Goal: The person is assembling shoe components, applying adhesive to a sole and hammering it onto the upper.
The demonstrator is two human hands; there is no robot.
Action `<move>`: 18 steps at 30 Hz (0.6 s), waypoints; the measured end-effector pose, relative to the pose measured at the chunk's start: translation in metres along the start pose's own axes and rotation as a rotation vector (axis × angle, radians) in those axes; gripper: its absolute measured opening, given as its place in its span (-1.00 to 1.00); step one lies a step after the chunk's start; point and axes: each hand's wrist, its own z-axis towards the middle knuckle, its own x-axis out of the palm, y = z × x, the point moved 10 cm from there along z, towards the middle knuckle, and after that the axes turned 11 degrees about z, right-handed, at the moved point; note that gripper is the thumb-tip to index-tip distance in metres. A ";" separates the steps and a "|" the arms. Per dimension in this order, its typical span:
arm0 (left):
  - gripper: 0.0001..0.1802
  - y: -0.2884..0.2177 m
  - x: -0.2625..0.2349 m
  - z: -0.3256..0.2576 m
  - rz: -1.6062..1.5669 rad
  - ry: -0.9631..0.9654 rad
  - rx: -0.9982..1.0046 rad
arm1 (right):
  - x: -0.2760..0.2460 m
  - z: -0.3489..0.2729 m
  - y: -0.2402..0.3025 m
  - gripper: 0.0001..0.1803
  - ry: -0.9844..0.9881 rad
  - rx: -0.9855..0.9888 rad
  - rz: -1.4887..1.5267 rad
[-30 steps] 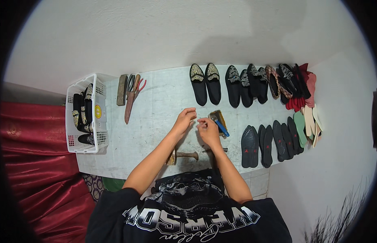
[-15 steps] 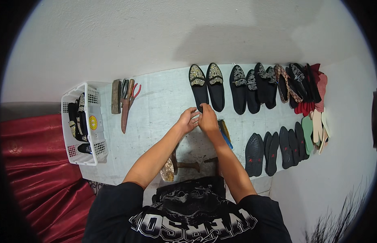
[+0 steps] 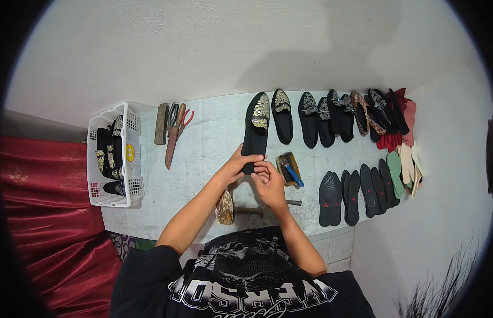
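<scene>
Black slipper (image 3: 255,132) with gold embroidery at its toe lies lengthwise on the pale worktop (image 3: 204,143), centre of the frame. It looks light and soft in the upper with a stiffer sole, best gripped at the heel. Left hand (image 3: 237,167) curls around that heel end; right hand (image 3: 269,182), fingers bent together, touches it just below.

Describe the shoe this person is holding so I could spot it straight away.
Start at the pale worktop against the wall and find the row of dark shoes along its far edge. The black slipper sits at that row's left end, its heel in both hands' grip. Unlike its neighbours, it is pulled nearer the person.
</scene>
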 end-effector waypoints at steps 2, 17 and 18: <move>-0.41 -0.006 -0.009 -0.023 0.266 -0.131 0.167 | 0.002 -0.023 -0.012 -0.67 0.035 0.230 0.150; -0.04 0.008 0.062 -0.172 1.133 -0.141 0.589 | -0.051 -0.094 0.006 -0.27 -0.102 0.500 1.111; -0.02 0.012 0.056 -0.176 1.047 -0.148 0.558 | -0.050 -0.096 0.004 -0.28 -0.116 0.510 1.135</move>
